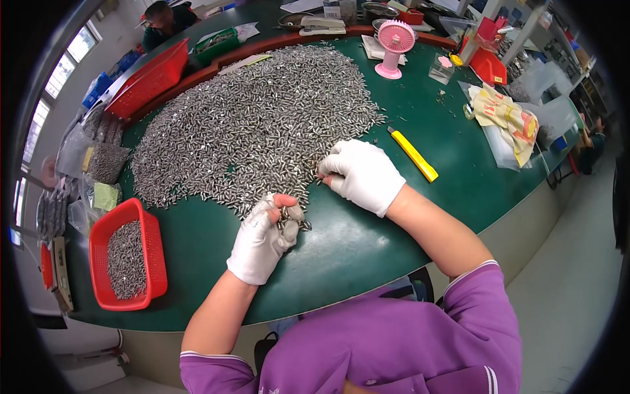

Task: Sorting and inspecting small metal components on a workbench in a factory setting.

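A wide heap of small silvery metal pins [262, 111] covers much of the green table [348, 262]. At the heap's near edge, my left hand [262, 238] curls around several of these pins, which show between its fingers. My right hand [364, 174] is at the heap's right edge, its thumb and fingers drawn together among the pins. What the right fingertips pinch is too small to make out. Both hands wear white gloves with bare thumb tips showing. A yellow utility knife [413, 154] lies just beyond my right hand.
A red basket [161, 253] partly filled with pins stands at the left. Another red basket [151, 79] and a green one [216, 44] sit at the far left. A pink fan [396, 46] and a yellow printed cloth [505, 121] are toward the right. Someone sits beyond the table.
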{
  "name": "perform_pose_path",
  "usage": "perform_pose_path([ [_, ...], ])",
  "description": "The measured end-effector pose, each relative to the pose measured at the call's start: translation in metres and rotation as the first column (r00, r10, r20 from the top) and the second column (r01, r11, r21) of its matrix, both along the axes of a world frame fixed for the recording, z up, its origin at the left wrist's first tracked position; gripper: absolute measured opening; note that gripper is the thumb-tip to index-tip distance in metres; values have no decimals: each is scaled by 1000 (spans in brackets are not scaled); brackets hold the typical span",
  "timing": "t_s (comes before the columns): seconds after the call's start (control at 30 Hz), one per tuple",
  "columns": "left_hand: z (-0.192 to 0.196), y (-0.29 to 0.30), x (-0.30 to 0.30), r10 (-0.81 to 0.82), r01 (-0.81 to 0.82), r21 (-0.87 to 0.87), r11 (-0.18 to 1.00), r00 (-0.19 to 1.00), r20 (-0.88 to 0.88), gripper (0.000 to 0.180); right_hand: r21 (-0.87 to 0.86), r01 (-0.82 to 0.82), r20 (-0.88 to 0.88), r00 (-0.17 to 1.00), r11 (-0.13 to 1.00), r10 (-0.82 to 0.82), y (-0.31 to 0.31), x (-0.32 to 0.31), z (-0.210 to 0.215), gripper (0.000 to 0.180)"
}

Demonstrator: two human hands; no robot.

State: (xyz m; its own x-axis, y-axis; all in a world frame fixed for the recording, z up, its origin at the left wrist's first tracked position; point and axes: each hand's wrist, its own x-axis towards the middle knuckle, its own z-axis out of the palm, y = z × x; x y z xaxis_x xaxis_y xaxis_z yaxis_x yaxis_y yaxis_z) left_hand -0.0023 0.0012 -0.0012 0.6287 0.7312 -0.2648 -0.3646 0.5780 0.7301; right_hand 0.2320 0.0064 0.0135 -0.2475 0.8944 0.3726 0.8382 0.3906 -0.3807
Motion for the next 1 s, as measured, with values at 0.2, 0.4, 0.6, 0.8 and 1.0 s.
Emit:
perform_pose_path([
  [0.2,1,1,1,-39,40,-25,999,999,28,27,-73,11,51,999,997,-7,-4,-4,-1,9],
  [0.4,3,-1,4,-43,42,-31,999,999,-24,20,-26,69,98,993,997,-67,-4,-7,-8,11],
  [0.6,1,-2,3,-48,47,-20,999,998,-34,16,-66,-16,56,998,998,20,-7,-13,3,9],
  [0.8,1,-2,5,0,-1,-16,1000,999,-43,11,23,-12,86,996,1000,10,-6,-11,4,10],
  [1.0,1,-3,7,4,-4,-21,1000,999,-41,12,-143,-98,79,991,985,110,-4,-3,-1,10],
])
